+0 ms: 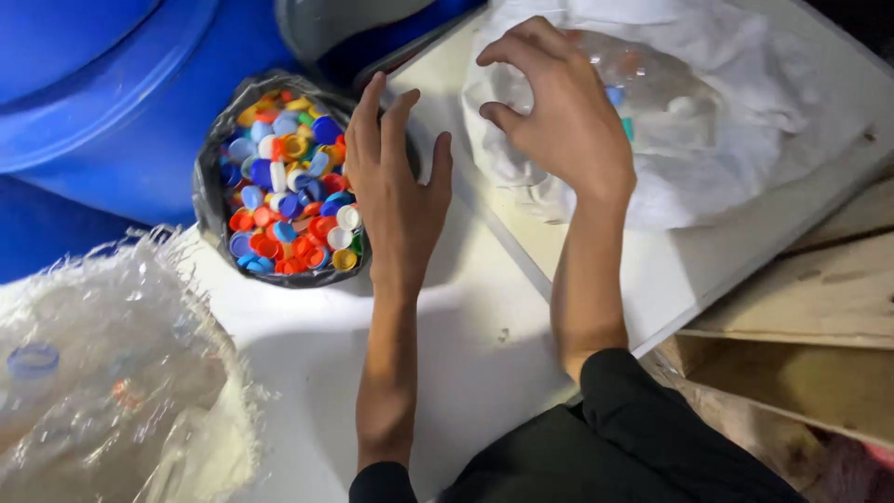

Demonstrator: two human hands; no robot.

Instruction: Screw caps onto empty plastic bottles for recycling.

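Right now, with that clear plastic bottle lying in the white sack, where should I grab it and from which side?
Probably around the body, from above. The clear bottle lies on its side in the open white sack, so its rounded flank faces up. The right hand is already over it with fingers curled. The neck end cannot be made out, so the middle of the body looks the surest hold.

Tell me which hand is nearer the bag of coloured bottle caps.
Left. The left hand hovers open at the right rim of the bag of coloured bottle caps; the right hand is farther right, over the white sack of clear bottles.
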